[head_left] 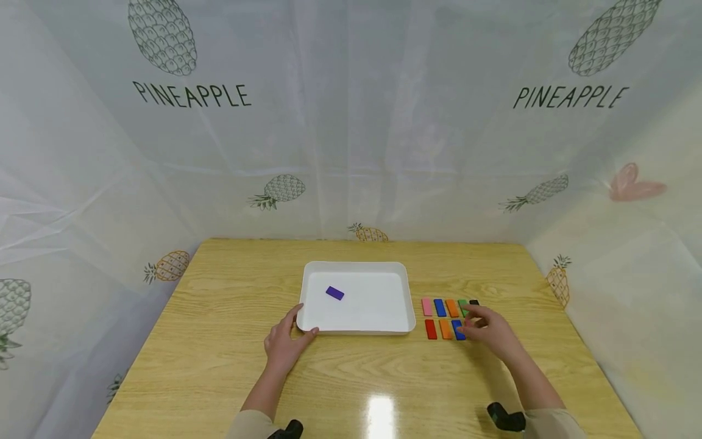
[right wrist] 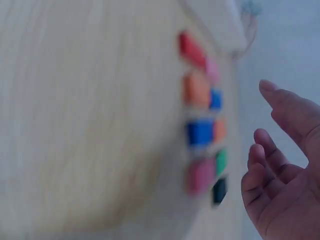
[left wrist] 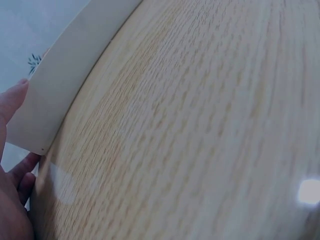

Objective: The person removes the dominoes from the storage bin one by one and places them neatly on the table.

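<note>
A white tray (head_left: 362, 311) stands on the table with one purple block (head_left: 335, 293) lying in its left part. My left hand (head_left: 284, 344) grips the tray's front left corner, thumb on the front wall and fingers along the left side. Right of the tray lie two rows of small flat blocks. The far row has pink (head_left: 426, 306), blue, orange, green and black (right wrist: 219, 190) ones; the near row has red (head_left: 431, 329), orange, blue and pink (right wrist: 201, 175). Over the right end of these rows hovers my right hand (head_left: 490, 332), fingers and thumb apart, holding nothing.
The wooden table (head_left: 247, 268) reaches out around the tray and blocks. A white curtain (head_left: 356, 140) printed with pineapples hangs behind it and at both sides. Black devices (head_left: 506, 418) sit on both wrists.
</note>
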A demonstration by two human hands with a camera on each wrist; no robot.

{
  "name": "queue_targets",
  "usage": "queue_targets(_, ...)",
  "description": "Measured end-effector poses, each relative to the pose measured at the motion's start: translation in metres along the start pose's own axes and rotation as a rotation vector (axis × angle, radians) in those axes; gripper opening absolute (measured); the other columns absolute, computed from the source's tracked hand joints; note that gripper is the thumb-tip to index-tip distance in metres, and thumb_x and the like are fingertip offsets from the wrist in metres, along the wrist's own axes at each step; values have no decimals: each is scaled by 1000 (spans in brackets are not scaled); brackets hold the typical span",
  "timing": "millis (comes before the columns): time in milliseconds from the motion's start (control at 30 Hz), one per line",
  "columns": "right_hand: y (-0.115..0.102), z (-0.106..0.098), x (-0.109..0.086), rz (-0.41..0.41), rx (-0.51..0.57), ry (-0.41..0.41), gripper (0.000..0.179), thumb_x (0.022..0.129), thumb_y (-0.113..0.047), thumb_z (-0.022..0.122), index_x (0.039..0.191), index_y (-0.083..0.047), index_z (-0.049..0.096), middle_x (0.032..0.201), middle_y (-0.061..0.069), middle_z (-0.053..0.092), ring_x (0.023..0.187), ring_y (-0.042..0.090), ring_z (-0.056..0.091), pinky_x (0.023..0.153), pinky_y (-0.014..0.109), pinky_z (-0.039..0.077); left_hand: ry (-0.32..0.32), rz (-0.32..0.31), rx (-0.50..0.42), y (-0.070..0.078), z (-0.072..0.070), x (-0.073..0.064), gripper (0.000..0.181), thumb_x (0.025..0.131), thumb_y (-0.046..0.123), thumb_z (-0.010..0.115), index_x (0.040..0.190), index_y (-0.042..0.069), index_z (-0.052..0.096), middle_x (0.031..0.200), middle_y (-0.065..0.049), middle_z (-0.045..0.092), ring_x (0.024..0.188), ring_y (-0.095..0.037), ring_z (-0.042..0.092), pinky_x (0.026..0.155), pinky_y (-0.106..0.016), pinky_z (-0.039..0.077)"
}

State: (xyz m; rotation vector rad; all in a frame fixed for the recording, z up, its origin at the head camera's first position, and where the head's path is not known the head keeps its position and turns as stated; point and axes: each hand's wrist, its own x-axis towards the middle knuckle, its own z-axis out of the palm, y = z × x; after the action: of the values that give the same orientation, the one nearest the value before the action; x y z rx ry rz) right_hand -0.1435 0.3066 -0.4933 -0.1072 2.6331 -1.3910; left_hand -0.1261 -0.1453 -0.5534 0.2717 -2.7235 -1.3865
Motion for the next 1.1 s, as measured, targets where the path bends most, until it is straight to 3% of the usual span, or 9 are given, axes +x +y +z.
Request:
queue_targets(167, -34, 15, 9, -73, 14, -38, 52, 88, -13, 73, 135, -1, 55, 117, 21, 54, 86, 25, 54, 60, 40, 50, -4, -5, 5, 1, -1, 0, 74, 80, 47, 77, 144, 25, 46, 138, -14, 54, 127, -38, 39, 102, -57, 15)
queue_targets(367, -63, 38, 21, -134, 46, -65, 49, 86, -13, 76, 131, -2, 59, 115, 20, 57, 87, 24, 53, 62, 30, 48, 7, 8, 5, 0, 0, 0, 73, 80, 47, 77, 144, 26, 47, 137, -13, 55, 126, -38, 40, 102, -58, 15)
queue_targets(667, -93, 74, 45, -183, 85, -135, 45, 85, -10, 76, 128, -3, 63, 110, 21, 59, 82, 22, 55, 65, 28, 47, 13, 14, 4, -2, 0, 0, 73, 81, 48, 77, 144, 26, 47, 137, -13, 55, 125, -38, 40, 101, -58, 14)
queue_targets(1100, -124, 123, 84, -229, 28, -219, 45, 83, -10, 78, 126, -4, 64, 108, 20, 64, 84, 21, 55, 67, 32, 47, 8, 12, 4, 0, -1, -1, 74, 81, 48, 77, 144, 25, 46, 136, -12, 55, 125, -38, 40, 102, -58, 14)
